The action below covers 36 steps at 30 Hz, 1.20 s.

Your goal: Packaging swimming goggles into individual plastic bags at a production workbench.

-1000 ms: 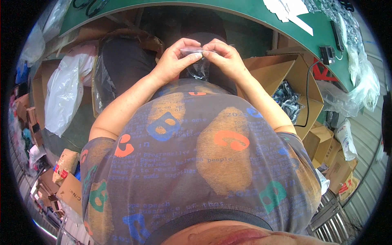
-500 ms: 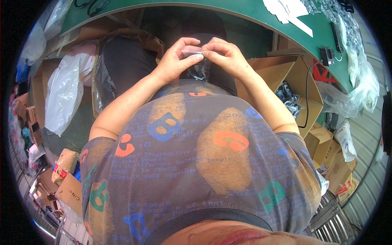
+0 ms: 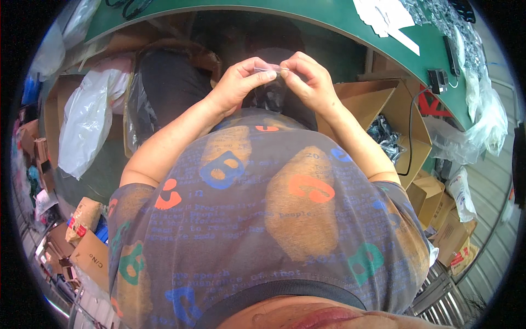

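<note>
Both hands are raised in front of my body, over my lap, close together. Between them is a clear plastic bag, its thin upper edge catching light and its lower part hanging below the fingers against my dark trousers. My left hand pinches the edge between thumb and forefinger. Thumb and fingertips of my right hand are closed on the same edge, just to the right. Whether anything lies inside the bag, I cannot tell.
A green table curves across the far side, with white paper sheets and a small black device on it. At right an open cardboard box holds dark bagged items. A white plastic bag drapes at left.
Both hands have shifted slightly to the right, and the right fingertips have moved along the bag's edge, a little apart from the left thumb. The bag stays held.
</note>
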Available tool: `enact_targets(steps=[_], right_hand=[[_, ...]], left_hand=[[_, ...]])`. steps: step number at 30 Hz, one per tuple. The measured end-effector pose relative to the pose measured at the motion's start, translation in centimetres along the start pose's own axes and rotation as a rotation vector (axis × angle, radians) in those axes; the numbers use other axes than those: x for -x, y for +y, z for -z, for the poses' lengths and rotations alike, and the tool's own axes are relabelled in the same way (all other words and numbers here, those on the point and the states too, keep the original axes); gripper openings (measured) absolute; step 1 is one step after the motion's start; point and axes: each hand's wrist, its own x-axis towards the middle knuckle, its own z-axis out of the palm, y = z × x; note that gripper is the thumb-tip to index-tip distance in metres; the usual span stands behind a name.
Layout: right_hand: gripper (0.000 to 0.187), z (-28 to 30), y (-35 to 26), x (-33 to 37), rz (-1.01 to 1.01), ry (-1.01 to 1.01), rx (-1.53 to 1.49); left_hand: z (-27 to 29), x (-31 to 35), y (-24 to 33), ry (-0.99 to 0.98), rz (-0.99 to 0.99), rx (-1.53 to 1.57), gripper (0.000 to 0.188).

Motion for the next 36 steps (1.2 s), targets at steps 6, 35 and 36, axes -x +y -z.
enact_targets(steps=[6, 35, 36], right_hand=[[0.013, -0.1, 0.4, 0.9, -0.244, -0.048, -0.24], [0.017, -0.3, -1.4, 0.2, -0.242, -0.156, -0.279], [0.017, -0.3, -1.4, 0.2, -0.229, -0.153, -0.27]], left_hand=[[-0.1, -0.2, 0.8, -0.02, -0.078, -0.055, 0.017], [3.0, 2.8, 6.0, -0.014, -0.055, -0.388, 0.011], [3.1, 2.8, 5.8, -0.018, -0.042, -0.372, 0.011]])
